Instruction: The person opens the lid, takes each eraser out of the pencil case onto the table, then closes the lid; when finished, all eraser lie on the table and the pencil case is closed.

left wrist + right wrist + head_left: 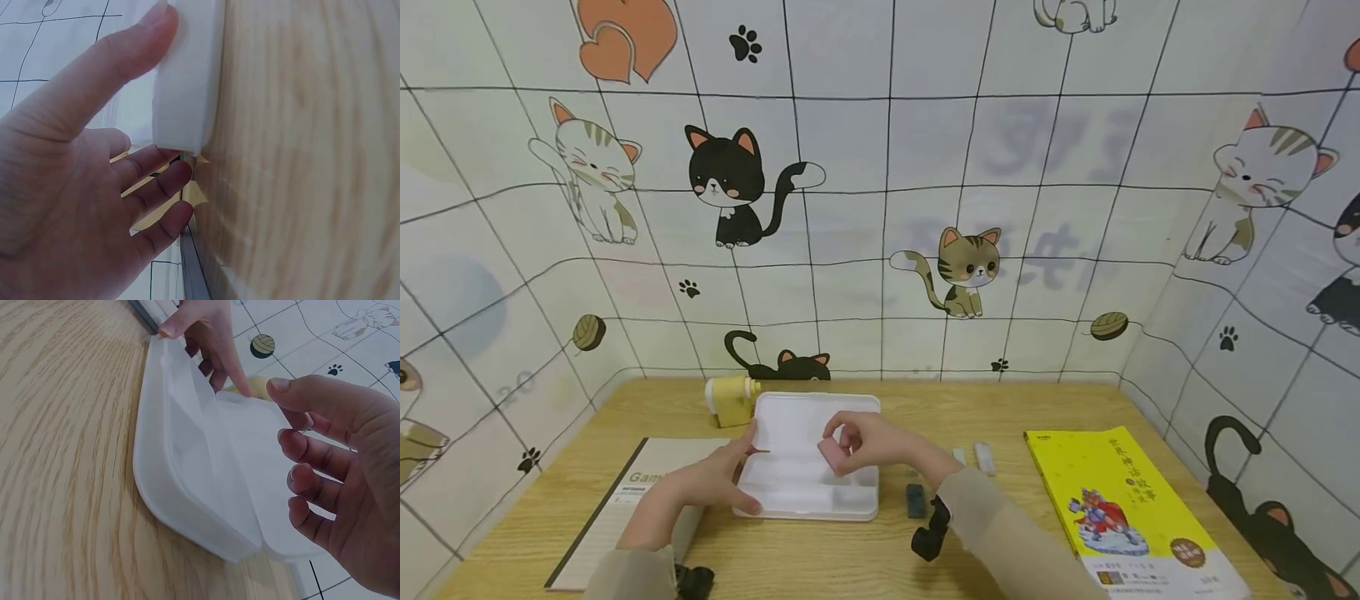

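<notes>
A white plastic pencil case [805,510] lies with its lid [786,417] folded back, its tray divided into compartments. My left hand [711,477] grips its left end, the thumb at the front corner and the fingers by the hinge side. In the left wrist view the thumb presses the case's wall [187,81]. Over the case's right half my right hand [876,442] pinches a pink block, likely an eraser [832,455], between thumb and fingers. In the right wrist view the right hand [350,469] hides that block.
Right of the case lie a dark block [915,501], a whitish block [984,458] and a small pale green piece [958,456]. A yellow pencil sharpener [732,402] stands behind left. A notebook [617,508] lies left, a yellow book [1120,500] right.
</notes>
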{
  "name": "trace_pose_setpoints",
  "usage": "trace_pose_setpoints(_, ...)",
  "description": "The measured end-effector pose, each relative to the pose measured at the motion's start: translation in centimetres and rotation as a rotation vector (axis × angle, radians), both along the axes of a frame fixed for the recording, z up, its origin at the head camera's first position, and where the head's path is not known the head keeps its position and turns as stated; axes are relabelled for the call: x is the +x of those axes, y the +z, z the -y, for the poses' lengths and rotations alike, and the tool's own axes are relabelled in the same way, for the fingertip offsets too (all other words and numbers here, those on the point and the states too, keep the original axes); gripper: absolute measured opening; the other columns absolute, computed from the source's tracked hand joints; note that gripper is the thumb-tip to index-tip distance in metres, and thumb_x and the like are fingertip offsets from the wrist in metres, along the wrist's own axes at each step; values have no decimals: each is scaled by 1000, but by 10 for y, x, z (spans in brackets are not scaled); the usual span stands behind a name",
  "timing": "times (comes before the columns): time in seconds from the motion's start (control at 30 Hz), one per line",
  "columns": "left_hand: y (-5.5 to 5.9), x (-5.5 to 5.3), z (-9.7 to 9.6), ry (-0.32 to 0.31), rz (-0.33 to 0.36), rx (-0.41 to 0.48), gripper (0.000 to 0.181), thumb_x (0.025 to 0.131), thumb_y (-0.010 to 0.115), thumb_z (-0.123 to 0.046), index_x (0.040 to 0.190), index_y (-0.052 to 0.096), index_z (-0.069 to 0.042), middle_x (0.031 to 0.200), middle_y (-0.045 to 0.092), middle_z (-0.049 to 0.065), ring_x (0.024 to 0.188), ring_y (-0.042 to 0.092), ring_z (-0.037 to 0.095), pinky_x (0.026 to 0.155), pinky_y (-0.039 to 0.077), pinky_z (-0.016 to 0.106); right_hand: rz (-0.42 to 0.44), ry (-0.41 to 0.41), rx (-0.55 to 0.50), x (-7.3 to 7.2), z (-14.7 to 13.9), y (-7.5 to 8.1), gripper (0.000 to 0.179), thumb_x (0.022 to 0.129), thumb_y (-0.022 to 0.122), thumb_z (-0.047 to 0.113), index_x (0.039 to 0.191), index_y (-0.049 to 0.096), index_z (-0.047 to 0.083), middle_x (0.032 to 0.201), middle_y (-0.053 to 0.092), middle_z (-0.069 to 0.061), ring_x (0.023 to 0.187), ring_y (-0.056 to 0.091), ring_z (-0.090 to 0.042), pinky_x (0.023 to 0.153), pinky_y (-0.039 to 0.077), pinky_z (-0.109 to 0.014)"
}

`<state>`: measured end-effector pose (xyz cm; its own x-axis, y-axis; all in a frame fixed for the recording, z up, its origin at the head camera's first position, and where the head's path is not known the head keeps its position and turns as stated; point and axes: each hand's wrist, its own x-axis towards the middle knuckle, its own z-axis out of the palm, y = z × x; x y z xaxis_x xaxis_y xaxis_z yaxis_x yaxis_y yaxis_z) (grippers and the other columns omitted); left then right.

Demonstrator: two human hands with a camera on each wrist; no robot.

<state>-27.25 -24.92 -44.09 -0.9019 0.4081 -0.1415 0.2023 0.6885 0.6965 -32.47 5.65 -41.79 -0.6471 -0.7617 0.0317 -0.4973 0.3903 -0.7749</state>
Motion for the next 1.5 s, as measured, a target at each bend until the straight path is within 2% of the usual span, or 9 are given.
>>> trace_pose_setpoints(0.2,-1,-1,1,-7,8,1,131,66,89,-27,152,-5,2,144,32,32,131,34,45,107,25,59,26,-24,-25,4,-25,1,42,77,81,16,112,58,20,77,59,4,64,46,-9,60,41,-24)
trace_pose_setpoints(0.5,2,1,0,-25,-6,-6,130,68,88,-27,151,-6,4,142,34,32,129,37,46,105,27,59,-40,-30,-53,15,-66,2,35,79,77,15,109,59,16,76,57,5,63,44,-8,59,39,-23)
trace_pose_setpoints(0.9,3,-1,0,-60,-18,-5,128,69,87,-27,150,-5,8,140,35,33,126,40,45,104,29,58,-97,-151,-31,35,-131,-6,34,79,79,20,106,58,18,76,57,0,61,43,-9,55,37,-22)
trace_pose_setpoints(1.17,1,0,1,-64,-22,-14,127,69,87,-27,150,-5,9,138,38,33,123,43,45,102,30,59,-131,-221,-24,49,-168,-10,32,79,79,19,104,59,17,72,57,4,58,42,-6,54,37,-22)
trace_pose_setpoints(1.5,0,0,1,-86,-53,-3,128,68,87,-27,148,-5,12,135,41,32,123,42,44,102,30,59,-68,-329,10,63,-199,-11,36,77,81,19,105,58,13,81,57,-2,66,48,-13,58,40,-25)
